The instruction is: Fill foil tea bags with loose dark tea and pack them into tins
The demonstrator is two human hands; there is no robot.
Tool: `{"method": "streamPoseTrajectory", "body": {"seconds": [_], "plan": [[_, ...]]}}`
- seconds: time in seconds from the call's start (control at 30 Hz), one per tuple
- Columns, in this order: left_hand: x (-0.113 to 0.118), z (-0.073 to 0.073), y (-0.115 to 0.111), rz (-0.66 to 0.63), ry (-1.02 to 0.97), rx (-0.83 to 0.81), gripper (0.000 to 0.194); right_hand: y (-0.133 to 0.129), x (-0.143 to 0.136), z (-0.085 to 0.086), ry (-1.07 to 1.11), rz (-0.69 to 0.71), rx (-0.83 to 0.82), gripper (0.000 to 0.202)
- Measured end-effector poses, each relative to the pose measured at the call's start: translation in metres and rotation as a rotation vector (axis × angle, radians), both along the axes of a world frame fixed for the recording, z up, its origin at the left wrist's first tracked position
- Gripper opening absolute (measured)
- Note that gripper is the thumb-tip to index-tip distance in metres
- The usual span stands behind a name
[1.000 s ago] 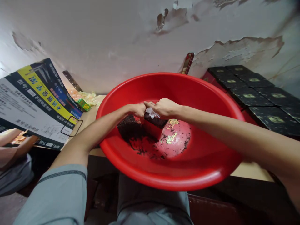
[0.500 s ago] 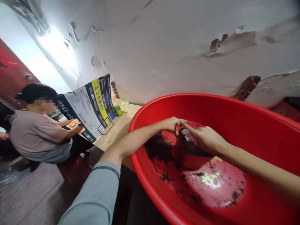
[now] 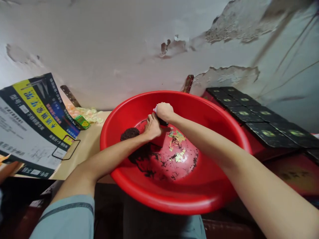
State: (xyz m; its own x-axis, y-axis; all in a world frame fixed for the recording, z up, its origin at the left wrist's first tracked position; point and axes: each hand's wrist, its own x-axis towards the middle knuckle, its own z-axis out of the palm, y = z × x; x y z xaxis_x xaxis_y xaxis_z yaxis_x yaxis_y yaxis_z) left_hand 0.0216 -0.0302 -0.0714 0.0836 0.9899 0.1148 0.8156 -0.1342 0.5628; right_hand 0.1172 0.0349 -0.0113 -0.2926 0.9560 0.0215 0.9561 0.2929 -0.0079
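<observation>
Both of my hands are together over the far side of a large red plastic basin [image 3: 174, 205]. My left hand [image 3: 152, 128] has its fingers curled round a dark packet [image 3: 162, 121], most of it hidden behind the hands. Just above it, my right hand [image 3: 164, 111] is closed in a fist, with a bit of whitish plastic [image 3: 155, 109] poking out. A heap of dark, crumbly, leaf-like bits [image 3: 130, 133] lies in the basin to the left of my left hand. More dark crumbs are scattered over the basin floor around a gold print.
A printed cardboard sheet [image 3: 32, 122] stands on the pale table [image 3: 93, 146] at left. Beside it are a small green box [image 3: 82, 122] and crumpled pale wrappers [image 3: 91, 114]. Black boxes [image 3: 271, 132] are stacked at right. A peeling wall rises behind. Another person's hand [image 3: 11, 171] shows at far left.
My view has swung right, bringing the stacked black boxes into sight. My right hand has gone from pointing fingers to a fist by the packet's top. The dark heap now shows clearly.
</observation>
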Motion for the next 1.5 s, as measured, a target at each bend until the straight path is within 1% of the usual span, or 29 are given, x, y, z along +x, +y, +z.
{"method": "streamPoseTrajectory", "body": {"seconds": [0.07, 0.13, 0.2, 0.27, 0.37, 0.4, 0.43, 0.5, 0.57, 0.63, 0.67, 0.7, 0.73, 0.77, 0.8, 0.83, 0.87, 0.9, 0.93, 0.97, 1.0, 1.07, 1.13, 1.2, 1.27, 1.33, 1.37, 1.4, 1.5], "plan": [[-0.008, 0.000, 0.012, -0.020, -0.018, 0.016, 0.119, -0.002, 0.000, -0.001, -0.008, -0.036, 0.038, 0.047], [-0.021, 0.001, 0.030, -0.114, -0.030, 0.025, 0.117, -0.008, 0.007, -0.003, -0.020, -0.014, 0.070, 0.050], [-0.035, 0.004, 0.048, -0.270, -0.054, 0.020, 0.114, -0.014, 0.021, -0.004, -0.058, 0.080, 0.102, 0.063], [-0.048, 0.007, 0.061, -0.466, -0.118, -0.071, 0.109, -0.022, 0.036, -0.006, -0.114, 0.200, 0.121, 0.075], [-0.060, 0.005, 0.072, -0.749, -0.178, -0.287, 0.103, -0.034, 0.053, -0.009, -0.186, 0.362, 0.141, 0.079], [-0.063, 0.002, 0.074, -0.805, -0.161, -0.327, 0.103, -0.038, 0.056, -0.011, -0.197, 0.405, 0.137, 0.078], [-0.065, -0.002, 0.076, -0.830, -0.128, -0.338, 0.104, -0.043, 0.058, -0.013, -0.207, 0.455, 0.130, 0.078], [-0.067, -0.008, 0.078, -0.824, -0.046, -0.300, 0.110, -0.051, 0.058, -0.019, -0.207, 0.538, 0.111, 0.075], [-0.067, -0.007, 0.078, -0.775, 0.040, -0.206, 0.110, -0.058, 0.056, -0.025, -0.197, 0.554, 0.091, 0.073], [-0.068, 0.005, 0.074, -0.651, 0.132, -0.093, 0.098, -0.063, 0.052, -0.029, -0.179, 0.491, 0.076, 0.073], [-0.068, 0.016, 0.070, -0.557, 0.192, -0.059, 0.089, -0.065, 0.051, -0.030, -0.165, 0.442, 0.067, 0.074], [-0.068, 0.028, 0.065, -0.455, 0.258, -0.064, 0.079, -0.065, 0.049, -0.029, -0.146, 0.395, 0.057, 0.074], [-0.067, 0.041, 0.057, -0.367, 0.319, -0.114, 0.069, -0.065, 0.047, -0.029, -0.121, 0.353, 0.050, 0.074], [-0.066, 0.053, 0.049, -0.322, 0.358, -0.206, 0.059, -0.063, 0.045, -0.027, -0.094, 0.320, 0.046, 0.073], [-0.064, 0.064, 0.039, -0.326, 0.358, -0.331, 0.052, -0.060, 0.043, -0.025, -0.065, 0.294, 0.040, 0.072], [-0.061, 0.072, 0.028, -0.369, 0.315, -0.448, 0.049, -0.057, 0.041, -0.023, -0.029, 0.266, 0.032, 0.071], [-0.056, 0.076, 0.018, -0.440, 0.254, -0.548, 0.052, -0.052, 0.038, -0.021, 0.011, 0.230, 0.024, 0.070], [-0.050, 0.077, 0.009, -0.509, 0.205, -0.607, 0.058, -0.048, 0.035, -0.018, 0.049, 0.189, 0.016, 0.067], [-0.043, 0.074, 0.001, -0.542, 0.179, -0.594, 0.065, -0.042, 0.031, -0.015, 0.082, 0.143, 0.008, 0.061], [-0.036, 0.068, -0.004, -0.550, 0.164, -0.532, 0.071, -0.037, 0.028, -0.013, 0.106, 0.093, 0.001, 0.054], [-0.029, 0.060, -0.008, -0.526, 0.127, -0.426, 0.079, -0.033, 0.024, -0.010, 0.117, 0.043, -0.006, 0.047], [-0.015, 0.044, -0.011, -0.343, 0.072, -0.252, 0.102, -0.025, 0.017, -0.007, 0.113, -0.042, -0.013, 0.042], [-0.006, 0.032, -0.011, -0.164, 0.047, -0.146, 0.122, -0.020, 0.012, -0.005, 0.108, -0.106, -0.013, 0.044], [-0.002, 0.025, -0.011, -0.087, 0.053, -0.088, 0.131, -0.019, 0.009, -0.004, 0.102, -0.132, -0.007, 0.045], [-0.002, 0.022, -0.010, -0.082, 0.066, -0.049, 0.129, -0.021, 0.010, -0.003, 0.088, -0.133, -0.006, 0.043], [-0.006, 0.021, -0.005, -0.116, 0.059, -0.036, 0.122, -0.025, 0.015, -0.002, 0.066, -0.111, -0.001, 0.038], [-0.009, 0.020, 0.001, -0.176, 0.034, -0.027, 0.118, -0.028, 0.019, -0.002, 0.054, -0.092, 0.005, 0.037], [-0.013, 0.019, 0.008, -0.268, -0.003, -0.018, 0.114, -0.031, 0.024, -0.003, 0.043, -0.068, 0.015, 0.037], [-0.028, 0.011, 0.034, -0.618, -0.101, -0.026, 0.108, -0.042, 0.045, -0.010, 0.053, -0.005, 0.050, 0.048]]}}
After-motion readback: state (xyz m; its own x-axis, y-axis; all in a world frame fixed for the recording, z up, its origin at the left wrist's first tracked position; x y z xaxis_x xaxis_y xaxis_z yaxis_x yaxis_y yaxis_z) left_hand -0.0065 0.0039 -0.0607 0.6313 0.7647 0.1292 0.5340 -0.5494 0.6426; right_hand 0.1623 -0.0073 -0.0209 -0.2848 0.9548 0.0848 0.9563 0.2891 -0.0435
